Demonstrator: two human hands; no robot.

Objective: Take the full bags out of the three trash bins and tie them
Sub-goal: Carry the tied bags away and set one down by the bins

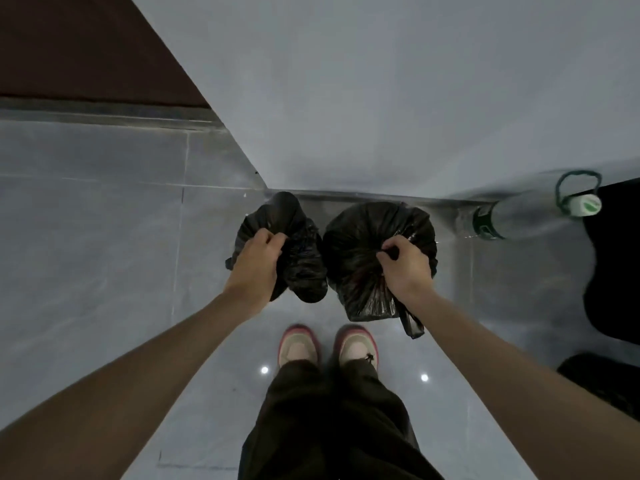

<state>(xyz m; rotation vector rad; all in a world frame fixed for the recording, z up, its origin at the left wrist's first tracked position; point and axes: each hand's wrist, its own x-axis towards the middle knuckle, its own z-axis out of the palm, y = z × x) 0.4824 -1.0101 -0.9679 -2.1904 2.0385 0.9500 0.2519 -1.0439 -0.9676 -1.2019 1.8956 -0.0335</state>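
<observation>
We see the left hand (255,263) clenched on the gathered neck of a smaller black trash bag (298,244), the right hand (403,263) gripping a fuller black trash bag (360,251). Both bags sit side by side by the wall (381,98), above the sneakers (298,344). Water bottle (526,213) at right.

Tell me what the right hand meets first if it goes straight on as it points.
The larger black bag, which the right hand grips; past it probably the wall, though depth is unclear.

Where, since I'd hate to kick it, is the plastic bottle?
Head view, right side: the plastic bottle is on the floor by the wall, just right of the larger black bag.
</observation>
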